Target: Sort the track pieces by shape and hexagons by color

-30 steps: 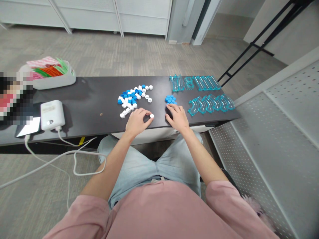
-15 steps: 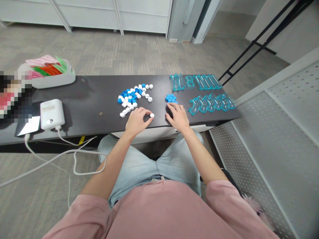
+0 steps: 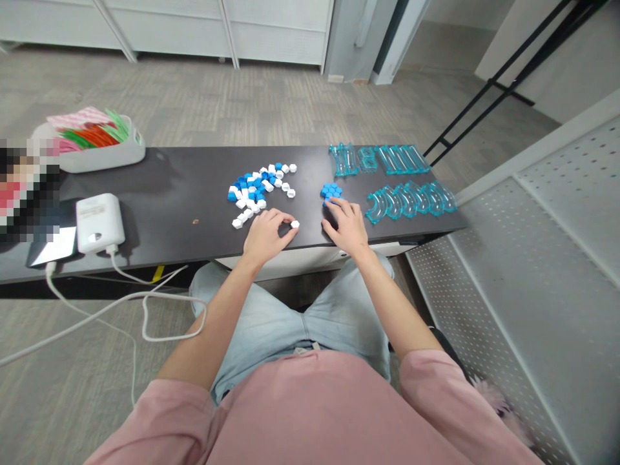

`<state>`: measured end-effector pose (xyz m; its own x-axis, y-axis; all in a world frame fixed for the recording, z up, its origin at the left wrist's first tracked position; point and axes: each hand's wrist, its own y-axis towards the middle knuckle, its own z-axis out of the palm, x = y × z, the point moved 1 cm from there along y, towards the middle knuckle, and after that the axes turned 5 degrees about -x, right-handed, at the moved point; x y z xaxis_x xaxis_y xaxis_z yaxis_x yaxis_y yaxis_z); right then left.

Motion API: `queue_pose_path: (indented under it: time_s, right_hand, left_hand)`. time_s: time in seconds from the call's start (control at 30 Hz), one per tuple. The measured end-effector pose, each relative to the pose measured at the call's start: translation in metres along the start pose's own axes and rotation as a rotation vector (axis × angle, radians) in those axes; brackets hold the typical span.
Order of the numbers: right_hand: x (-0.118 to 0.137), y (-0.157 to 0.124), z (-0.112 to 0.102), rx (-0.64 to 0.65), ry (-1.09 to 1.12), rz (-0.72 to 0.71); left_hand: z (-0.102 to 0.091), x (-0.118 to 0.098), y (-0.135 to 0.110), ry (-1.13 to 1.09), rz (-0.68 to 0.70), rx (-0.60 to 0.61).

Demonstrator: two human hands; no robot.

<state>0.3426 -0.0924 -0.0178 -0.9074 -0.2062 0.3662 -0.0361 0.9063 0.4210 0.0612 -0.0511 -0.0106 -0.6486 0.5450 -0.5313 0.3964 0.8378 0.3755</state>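
Note:
My left hand [image 3: 267, 237] rests near the desk's front edge, thumb and index finger closed on a white hexagonal block [image 3: 295, 224]. Just beyond it lies a loose pile of blue and white hexagonal blocks [image 3: 252, 186], some tipped on their sides. To the right, several blue hexagonal blocks [image 3: 331, 190] sit packed side by side in a cluster. My right hand [image 3: 349, 229] is at the near side of this cluster, its fingers apart and the fingertips at the nearest blue pieces. Nothing shows between its thumb and index finger.
Clear teal plastic pieces stand in rows [image 3: 404, 159] at the back right, with curved ones [image 3: 411, 201] in front. A white power bank [image 3: 100, 223] with cables and a white basket [image 3: 109, 158] of coloured sticks are on the left of the dark desk [image 3: 179, 194].
My right hand's fingertips have shifted very slightly at the blue cluster. My left hand stays in place with the white block. The view has moved a little.

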Motion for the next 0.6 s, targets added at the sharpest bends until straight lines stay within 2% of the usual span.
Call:
queue_pose_path:
  time_s: [0.43,0.6]
  right_hand:
    - [-0.0007,0.0001,0.0027,0.028,-0.034,-0.012]
    - [-0.0002,-0.0015,0.0021,-0.013,-0.02,-0.033]
  left_hand:
    - [-0.0013,0.0001,0.001,0.006,0.001,0.003]
    - [-0.001,-0.0005,0.0006,0.018,0.0,0.006]
